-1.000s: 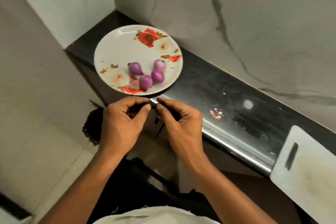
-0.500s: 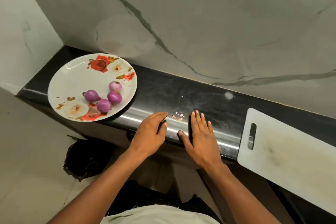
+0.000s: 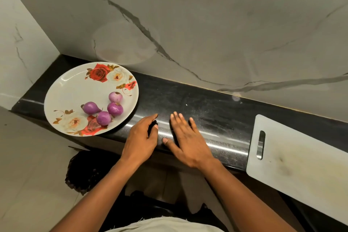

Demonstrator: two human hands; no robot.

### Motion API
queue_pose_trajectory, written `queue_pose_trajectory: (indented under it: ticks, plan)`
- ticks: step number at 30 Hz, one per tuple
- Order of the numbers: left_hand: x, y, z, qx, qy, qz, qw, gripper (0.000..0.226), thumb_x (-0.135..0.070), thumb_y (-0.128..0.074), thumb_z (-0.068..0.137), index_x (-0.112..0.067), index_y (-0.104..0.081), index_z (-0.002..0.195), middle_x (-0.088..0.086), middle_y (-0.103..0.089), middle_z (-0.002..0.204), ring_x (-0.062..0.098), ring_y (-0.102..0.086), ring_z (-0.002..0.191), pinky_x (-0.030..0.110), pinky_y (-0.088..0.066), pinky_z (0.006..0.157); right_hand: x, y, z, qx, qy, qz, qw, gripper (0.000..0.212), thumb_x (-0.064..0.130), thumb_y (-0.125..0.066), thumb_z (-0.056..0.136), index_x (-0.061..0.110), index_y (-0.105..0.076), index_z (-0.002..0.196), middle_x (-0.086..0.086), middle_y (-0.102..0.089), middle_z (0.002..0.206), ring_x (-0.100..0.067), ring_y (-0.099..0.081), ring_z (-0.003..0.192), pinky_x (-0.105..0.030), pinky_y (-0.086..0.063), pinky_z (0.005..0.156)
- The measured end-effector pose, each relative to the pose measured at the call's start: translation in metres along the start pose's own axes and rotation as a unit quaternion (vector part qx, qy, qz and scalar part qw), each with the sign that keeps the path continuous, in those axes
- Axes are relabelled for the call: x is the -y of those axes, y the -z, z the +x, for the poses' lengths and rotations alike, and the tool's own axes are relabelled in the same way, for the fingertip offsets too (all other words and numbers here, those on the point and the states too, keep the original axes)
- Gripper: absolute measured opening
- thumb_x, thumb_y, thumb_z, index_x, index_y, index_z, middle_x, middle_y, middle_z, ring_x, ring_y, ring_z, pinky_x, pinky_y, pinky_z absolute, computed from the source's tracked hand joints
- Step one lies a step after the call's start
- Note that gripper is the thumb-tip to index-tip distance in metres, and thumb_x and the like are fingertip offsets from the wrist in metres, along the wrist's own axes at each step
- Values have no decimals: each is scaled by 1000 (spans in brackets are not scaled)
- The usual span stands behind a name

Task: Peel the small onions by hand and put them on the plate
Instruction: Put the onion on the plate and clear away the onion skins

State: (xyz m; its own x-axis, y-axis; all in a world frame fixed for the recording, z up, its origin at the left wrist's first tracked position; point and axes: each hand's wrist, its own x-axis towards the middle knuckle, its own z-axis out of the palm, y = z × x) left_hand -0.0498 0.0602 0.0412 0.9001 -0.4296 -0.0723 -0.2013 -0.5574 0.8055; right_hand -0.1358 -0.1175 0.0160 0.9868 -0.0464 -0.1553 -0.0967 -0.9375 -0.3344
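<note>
Home kitchen: counter, cutting board.

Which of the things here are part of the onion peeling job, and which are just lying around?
Part of the job: four peeled onions, the flowered plate they lie on, left hand and right hand, both resting on the black counter.
Just lying about: white cutting board at the right.

Four peeled purple onions are lying clustered on the floral white plate, right side, plate sitting at the worktop left end.
</note>
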Motion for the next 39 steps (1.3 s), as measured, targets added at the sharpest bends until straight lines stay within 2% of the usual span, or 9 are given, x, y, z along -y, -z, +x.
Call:
queue_pose_trajectory:
  ticks: [3, 6, 9, 15, 17, 21, 25, 30, 39]
  plan:
    - [4, 5, 0, -1, 8, -9, 1000, 41, -22, -57, 106, -23, -59, 147, -4, -63, 144, 11, -56, 132, 29, -45, 111, -28, 16, 12, -44, -59, 12, 997, 86, 75, -17, 104, 23, 11, 167, 5, 15, 174, -11, 19, 160, -43, 8, 132]
    - [6, 5, -1, 2, 8, -12, 1000, 42, -20, -58, 105, -22, -59, 147, -4, -64, 141, 16, -63, 123, 38, -52, 108, -53, 28, 31, -15, -116, 8, 993, 91, 80, -13, 101, 21, 11, 166, 4, 16, 174, -12, 19, 160, -45, 6, 132]
    - [5, 3, -1, 4, 8, -13, 1000, 42, -19, -58, 105, -21, -59, 147, -6, -63, 142, 10, -58, 129, 31, -48, 110, -48, 27, 40, 15, -88, 1, 996, 94, 81, -13, 99, 21, 10, 167, 2, 16, 174, -13, 20, 160, -46, 8, 132]
    - [3, -6, 0, 21, -9, -13, 1000, 42, -20, -57, 105, -20, -59, 147, -6, -62, 145, 4, -54, 133, 21, -40, 110, -17, 11, 9, 57, 75, -11, 995, 86, 75, -23, 104, 25, 9, 167, 5, 13, 175, -6, 19, 159, -43, 4, 133]
    - [4, -8, -2, 25, -17, -19, 999, 41, -20, -56, 106, -20, -59, 147, -7, -62, 145, 3, -55, 133, 20, -41, 110, -21, 12, -3, 56, 96, -5, 994, 85, 73, -26, 105, 27, 10, 167, 7, 12, 175, -2, 18, 159, -42, 3, 133]
    - [3, -12, -4, 35, -15, -15, 999, 45, -21, -54, 107, -22, -54, 151, -6, -56, 152, 5, -48, 141, 29, -39, 120, -33, 15, -18, 29, 21, -14, 999, 86, 76, -22, 104, 28, 13, 166, 9, 18, 174, -3, 23, 158, -45, 4, 133]
    - [4, -17, -6, 71, -35, 41, 996, 52, -25, -51, 109, -24, -42, 159, -4, -40, 165, 7, -26, 156, 23, -18, 124, -21, 8, -32, 26, 7, -39, 999, 86, 77, -17, 103, 28, 17, 165, 8, 22, 173, -6, 26, 157, -47, 5, 132]
    - [7, -14, -7, 61, -23, 36, 997, 53, -27, -52, 108, -25, -41, 160, -4, -39, 166, 6, -22, 157, 25, -18, 123, -1, -1, -33, 33, 27, -56, 998, 86, 77, -15, 103, 26, 16, 165, 7, 21, 173, -6, 27, 157, -47, 7, 132]
    - [8, -12, -6, 64, -11, 28, 997, 53, -29, -52, 109, -28, -40, 160, -5, -37, 167, 6, -21, 157, 24, -16, 122, 16, -11, -22, 15, -23, -57, 998, 88, 79, -9, 101, 23, 15, 166, 4, 22, 173, -7, 28, 157, -43, 9, 132]
